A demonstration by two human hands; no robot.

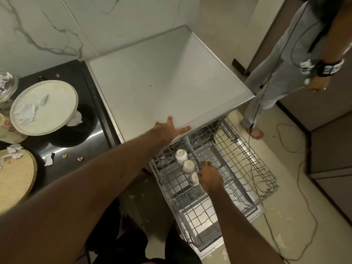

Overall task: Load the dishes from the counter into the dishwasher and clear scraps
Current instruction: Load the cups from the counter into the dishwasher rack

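The small white round cup sat third in line in the grey wire rack, my right hand curled round it, which I thought needed a slow, mouth-down set, my left hand spread flat on the grey dishwasher top.
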